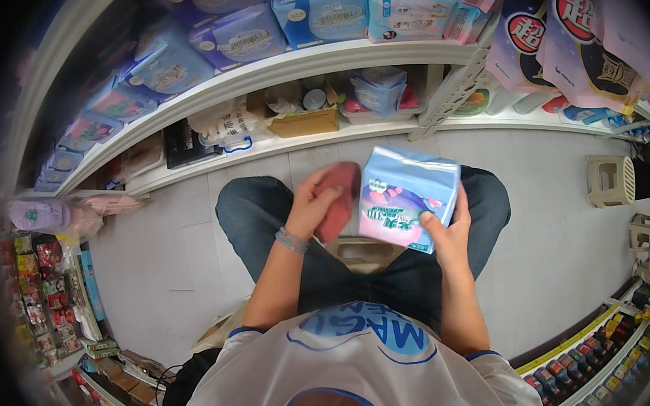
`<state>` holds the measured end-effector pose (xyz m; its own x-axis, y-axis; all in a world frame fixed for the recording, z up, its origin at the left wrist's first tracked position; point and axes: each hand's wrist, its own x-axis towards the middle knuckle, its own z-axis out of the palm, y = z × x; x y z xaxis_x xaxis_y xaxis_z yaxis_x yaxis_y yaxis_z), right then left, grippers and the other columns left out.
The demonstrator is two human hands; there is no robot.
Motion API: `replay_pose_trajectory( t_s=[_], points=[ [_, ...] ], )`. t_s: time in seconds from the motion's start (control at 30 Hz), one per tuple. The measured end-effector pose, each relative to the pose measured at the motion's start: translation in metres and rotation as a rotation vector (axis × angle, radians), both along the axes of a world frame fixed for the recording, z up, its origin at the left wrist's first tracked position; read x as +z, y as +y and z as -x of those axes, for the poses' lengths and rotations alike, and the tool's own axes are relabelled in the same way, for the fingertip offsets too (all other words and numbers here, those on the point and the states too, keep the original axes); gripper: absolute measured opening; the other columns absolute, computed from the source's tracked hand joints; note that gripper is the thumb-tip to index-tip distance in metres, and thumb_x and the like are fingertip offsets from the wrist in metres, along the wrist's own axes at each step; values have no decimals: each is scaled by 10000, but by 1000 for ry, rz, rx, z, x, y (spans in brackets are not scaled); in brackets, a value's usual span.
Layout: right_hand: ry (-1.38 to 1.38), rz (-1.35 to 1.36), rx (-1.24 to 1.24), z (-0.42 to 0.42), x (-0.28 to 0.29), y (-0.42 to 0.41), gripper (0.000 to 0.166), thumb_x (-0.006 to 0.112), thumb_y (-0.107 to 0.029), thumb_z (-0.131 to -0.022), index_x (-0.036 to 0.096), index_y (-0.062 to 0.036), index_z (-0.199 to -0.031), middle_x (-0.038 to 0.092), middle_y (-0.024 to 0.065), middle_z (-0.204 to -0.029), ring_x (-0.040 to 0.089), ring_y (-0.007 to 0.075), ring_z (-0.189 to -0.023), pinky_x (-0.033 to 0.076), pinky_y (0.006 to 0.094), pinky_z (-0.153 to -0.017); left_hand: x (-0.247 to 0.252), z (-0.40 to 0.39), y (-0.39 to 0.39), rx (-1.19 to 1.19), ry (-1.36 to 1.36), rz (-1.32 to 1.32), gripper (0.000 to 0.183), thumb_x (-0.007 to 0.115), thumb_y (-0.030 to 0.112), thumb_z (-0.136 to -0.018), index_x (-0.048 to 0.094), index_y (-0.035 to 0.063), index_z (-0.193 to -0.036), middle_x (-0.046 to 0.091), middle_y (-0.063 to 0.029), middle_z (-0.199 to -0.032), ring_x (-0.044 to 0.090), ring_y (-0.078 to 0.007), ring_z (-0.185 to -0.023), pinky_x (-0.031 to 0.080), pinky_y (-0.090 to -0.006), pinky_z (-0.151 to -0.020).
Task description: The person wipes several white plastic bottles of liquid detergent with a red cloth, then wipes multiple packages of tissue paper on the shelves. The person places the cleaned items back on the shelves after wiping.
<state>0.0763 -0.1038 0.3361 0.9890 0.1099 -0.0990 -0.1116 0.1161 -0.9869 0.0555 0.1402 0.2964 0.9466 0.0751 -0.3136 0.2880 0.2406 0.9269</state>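
In the head view my left hand holds a folded red cloth, its thumb lying on top. My right hand grips the right side of a blue and pink soft package with printed writing, thumb on its front face. The package is held above my lap between my knees, just right of the cloth, with a narrow gap between the two. Similar blue packages stand on the white shelf ahead.
Under the shelf, a lower board holds a cardboard box and a plastic tub. Large pouches hang at upper right. Plastic stools stand far right. Bottles line shelves at lower right; packaged goods stand at left.
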Motion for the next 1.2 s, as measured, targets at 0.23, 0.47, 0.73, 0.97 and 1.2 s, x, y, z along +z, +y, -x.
replay_pose_trajectory(
  t_s=[0.23, 0.47, 0.73, 0.97, 1.2],
  points=[
    [148, 139, 321, -16, -19, 0, 844, 752, -254, -669, 350, 66, -1338, 505, 195, -1212, 477, 248, -1140, 354, 328, -987, -10, 14, -5, -317, -52, 6, 934, 760, 313, -737, 218, -20, -1421, 437, -113, -1318, 420, -190, -1216, 314, -310, -1034],
    [58, 214, 534, -71, -39, 26, 751, 662, -389, -807, 360, 37, -1348, 465, 232, -1292, 442, 299, -1217, 378, 352, -976, -23, 11, 19, -92, 35, 273, 743, 801, 177, -684, 396, -28, -1272, 546, -101, -1156, 511, -182, -1092, 391, -316, -967],
    [-417, 1235, 292, -218, -89, 91, 861, 635, -533, -729, 376, 19, -1338, 354, 257, -1373, 281, 421, -1295, 266, 479, -1050, -54, 1, 79, 2, 67, 173, 757, 807, 184, -686, 382, -47, -1269, 543, -125, -1181, 515, -189, -1091, 397, -315, -961],
    [-130, 1580, 541, -276, -109, 112, 967, 587, -676, -670, 291, -157, -1430, 261, 148, -1477, 204, 313, -1372, 208, 471, -1085, -77, -7, 80, 55, 77, 153, 709, 779, 150, -715, 376, -30, -1269, 536, -121, -1183, 511, -178, -1095, 399, -301, -953],
    [-139, 1420, 727, -303, -121, 121, 958, 601, -643, -677, 305, -120, -1422, 279, 165, -1470, 229, 307, -1368, 183, 355, -1110, -75, -10, 78, 28, 7, 157, 794, 823, 268, -655, 401, -44, -1251, 552, -155, -1178, 526, -201, -1097, 394, -310, -965]
  ],
)
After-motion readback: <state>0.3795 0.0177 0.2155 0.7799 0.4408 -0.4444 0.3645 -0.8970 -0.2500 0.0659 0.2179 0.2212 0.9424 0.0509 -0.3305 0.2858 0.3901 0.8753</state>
